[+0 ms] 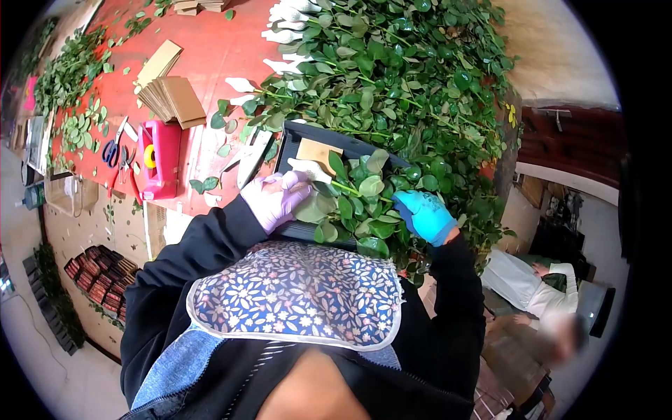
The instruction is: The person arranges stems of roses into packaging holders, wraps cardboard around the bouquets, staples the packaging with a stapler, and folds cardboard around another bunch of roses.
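A rose with a white-sleeved bud (310,170) and a leafy green stem lies across a black tray (292,133). My left hand (278,201), in a lilac glove, has bent fingers closed at the bud's lower side; part of the grip is hidden. Around the stem, further right among the leaves, my right hand (425,215) in a blue glove is closed. A piece of tan cardboard (319,151) sits in the tray behind the bud. Beyond the tray, many similar roses (392,84) are piled with their white-sleeved heads toward the left.
On the red table (231,42) lie cardboard pieces (175,100), a pink tape dispenser (161,159), scissors (114,147), red-handled pliers (126,171) and a white-handled tool (253,157). Loose leaves (82,129) are scattered at left. Another person (535,290) is at lower right.
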{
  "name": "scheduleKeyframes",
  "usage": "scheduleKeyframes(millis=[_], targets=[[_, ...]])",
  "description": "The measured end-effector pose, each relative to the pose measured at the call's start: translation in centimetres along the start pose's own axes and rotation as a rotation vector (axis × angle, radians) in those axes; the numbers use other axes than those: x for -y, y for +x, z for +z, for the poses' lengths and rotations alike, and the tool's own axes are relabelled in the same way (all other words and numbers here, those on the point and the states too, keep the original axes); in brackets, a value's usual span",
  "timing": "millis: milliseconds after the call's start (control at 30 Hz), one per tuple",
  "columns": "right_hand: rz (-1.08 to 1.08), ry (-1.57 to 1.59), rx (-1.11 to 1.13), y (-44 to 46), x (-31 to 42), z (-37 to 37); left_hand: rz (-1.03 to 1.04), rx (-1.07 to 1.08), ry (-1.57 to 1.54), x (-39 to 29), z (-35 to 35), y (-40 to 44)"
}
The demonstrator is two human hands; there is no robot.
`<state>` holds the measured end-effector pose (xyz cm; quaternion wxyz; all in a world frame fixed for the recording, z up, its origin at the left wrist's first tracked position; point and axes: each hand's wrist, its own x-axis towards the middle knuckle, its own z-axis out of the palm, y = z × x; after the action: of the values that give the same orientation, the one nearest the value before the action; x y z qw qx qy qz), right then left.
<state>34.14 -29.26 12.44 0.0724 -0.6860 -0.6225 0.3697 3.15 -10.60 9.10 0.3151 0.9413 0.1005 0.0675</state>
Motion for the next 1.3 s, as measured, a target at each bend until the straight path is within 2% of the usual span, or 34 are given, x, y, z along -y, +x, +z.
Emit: scheduleKeyframes(millis=[67, 167, 200, 233, 267, 367, 400, 467, 500, 533, 600, 667, 733, 800, 833, 933, 1000, 1067, 1200, 1300], targets=[[-0.088, -0.089, -0.069, 0.0, -0.4, 0.4, 0.038, 0.004, -0.019, 0.3, -0.7, 0.4], [-0.036, -0.237, -0.023, 0.6, -1.1, 1.2, 0.153, -0.001, -0.098, 1.2, -0.9, 1.7], [-0.08, -0.258, -0.057, 0.7, -1.1, 1.3, 0.194, -0.01, -0.1, 1.3, -1.0, 2.2], [-0.079, -0.284, -0.079, 0.7, -1.2, 1.7, 0.175, -0.013, -0.018, 0.9, -1.4, 2.2], [-0.084, -0.31, -0.101, 0.9, -1.4, 2.2, 0.128, -0.009, -0.106, 1.0, -0.7, 2.4], [-0.053, -0.312, -0.022, 1.2, -1.8, 2.3, 0.168, -0.091, 0.001, 0.1, -1.7, 2.7], [-0.104, -0.256, -0.077, 0.9, -1.8, 2.0, 0.164, -0.134, 0.037, -0.2, -1.8, 2.8], [-0.155, -0.152, -0.119, -0.3, -1.4, 0.1, 0.035, -0.141, -0.028, -0.5, -1.3, 2.6], [-0.089, -0.267, -0.021, 0.1, 1.6, -3.2, -0.037, -0.069, -0.08, 0.3, -0.2, 2.1], [0.099, -0.434, 0.132, 1.1, 5.1, -6.8, -0.005, -0.182, -0.099, 0.3, 0.0, 2.3], [-0.09, -0.346, -0.264, 2.3, 5.7, -10.6, -0.042, -0.094, -0.084, 0.1, -0.4, 2.1], [-0.215, -0.537, -0.585, 6.9, 4.1, -13.2, -0.119, -0.106, -0.176, 0.1, 0.6, 1.9], [-0.245, -0.422, -0.682, 14.6, 0.8, -16.1, -0.108, -0.033, -0.112, 0.2, 0.7, 1.4], [-0.048, -0.542, -0.642, 21.9, -4.6, -16.7, 0.028, -0.112, -0.018, 0.3, 0.5, 1.7], [0.021, -0.573, -0.611, 24.9, -7.4, -16.1, 0.023, -0.111, -0.005, 0.0, 0.3, 1.6], [0.323, -0.559, -0.39, 28.5, -8.6, -15.7, 0.051, -0.067, 0.029, -0.5, -0.9, 2.0], [0.141, -0.658, -0.482, 27.9, -9.8, -14.1, -0.021, -0.012, 0.036, -0.1, 0.0, 1.7], [0.101, -0.649, -0.494, 26.0, -10.8, -12.4, -0.075, -0.066, -0.148, -0.5, -0.3, 1.9], [0.019, -0.684, -0.43, 18.9, -8.6, -8.1, -0.116, -0.005, -0.073, 0.0, 0.6, 1.4], [-0.051, -0.559, -0.399, 15.5, -6.2, -6.9, -0.091, 0.053, -0.068, 0.2, 0.3, 1.7]])
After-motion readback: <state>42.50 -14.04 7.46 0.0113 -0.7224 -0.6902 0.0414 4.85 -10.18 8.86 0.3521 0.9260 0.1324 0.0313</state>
